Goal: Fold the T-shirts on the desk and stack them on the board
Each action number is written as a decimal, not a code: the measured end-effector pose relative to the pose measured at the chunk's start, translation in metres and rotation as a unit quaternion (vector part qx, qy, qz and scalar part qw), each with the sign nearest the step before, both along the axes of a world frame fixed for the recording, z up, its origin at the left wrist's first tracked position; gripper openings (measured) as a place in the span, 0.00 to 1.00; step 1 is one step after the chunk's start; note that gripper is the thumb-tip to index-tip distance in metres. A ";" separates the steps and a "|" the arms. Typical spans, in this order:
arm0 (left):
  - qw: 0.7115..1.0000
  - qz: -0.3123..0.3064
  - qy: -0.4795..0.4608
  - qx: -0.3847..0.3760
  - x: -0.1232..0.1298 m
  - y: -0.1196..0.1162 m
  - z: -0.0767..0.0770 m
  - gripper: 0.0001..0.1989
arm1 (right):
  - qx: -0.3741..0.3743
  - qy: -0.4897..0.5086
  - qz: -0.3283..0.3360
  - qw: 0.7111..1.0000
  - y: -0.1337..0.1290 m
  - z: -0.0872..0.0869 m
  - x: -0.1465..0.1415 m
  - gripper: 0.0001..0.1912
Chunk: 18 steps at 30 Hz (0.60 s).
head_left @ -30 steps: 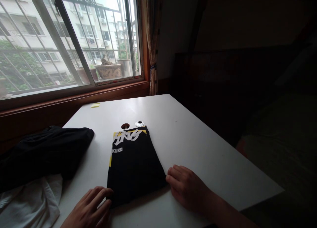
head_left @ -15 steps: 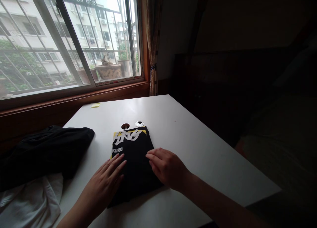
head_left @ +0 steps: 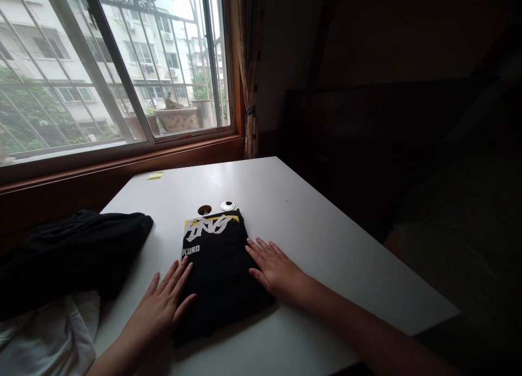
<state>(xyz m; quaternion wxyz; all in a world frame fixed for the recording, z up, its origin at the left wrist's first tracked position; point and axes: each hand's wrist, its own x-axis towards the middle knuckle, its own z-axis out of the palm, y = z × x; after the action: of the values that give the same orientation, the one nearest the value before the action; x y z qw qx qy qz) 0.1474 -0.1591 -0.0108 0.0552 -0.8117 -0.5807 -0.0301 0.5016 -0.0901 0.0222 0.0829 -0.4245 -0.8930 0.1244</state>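
Note:
A black garment (head_left: 222, 278), folded into a flat rectangle, lies on the white table (head_left: 326, 245). White and yellow print and the letters "KURO" show on its upper left part. My left hand (head_left: 163, 297) rests at the garment's left edge with its fingers spread. At the right edge, my right hand (head_left: 275, 270) lies flat, fingers apart and fingertips on the cloth. Neither hand grips anything.
On the left lie a heap of black cloth (head_left: 81, 251) and white cloth (head_left: 61, 327). Behind the folded garment are a round hole (head_left: 204, 209) and a silvery round cover (head_left: 227, 205). A yellow slip (head_left: 155, 176) sits near the back edge, below the window.
My left hand has shifted left, off the garment's middle toward its edge, and its thumb has spread. My right hand has opened from bunched fingers to spread ones.

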 end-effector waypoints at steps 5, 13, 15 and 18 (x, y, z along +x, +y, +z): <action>1.000 0.018 -0.002 0.016 -0.015 0.002 -0.010 0.33 | 0.037 0.000 -0.010 0.999 -0.006 -0.007 0.006 0.31; 0.999 -0.009 -0.029 0.036 -0.025 0.007 0.000 0.26 | 0.097 -0.002 -0.063 0.993 0.003 -0.021 0.033 0.29; 0.998 -0.006 -0.035 0.044 -0.025 0.008 0.002 0.25 | 0.112 0.015 -0.093 0.989 0.008 -0.021 0.037 0.28; 0.997 -0.011 -0.050 0.063 -0.025 0.008 0.003 0.24 | 0.118 0.062 -0.098 0.986 0.008 -0.014 0.034 0.26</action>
<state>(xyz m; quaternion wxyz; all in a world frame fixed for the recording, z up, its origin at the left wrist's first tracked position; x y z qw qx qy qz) 0.1226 -0.1515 -0.0078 0.0765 -0.8105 -0.5707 -0.1078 0.5358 -0.0818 0.0085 0.1994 -0.4890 -0.8485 0.0355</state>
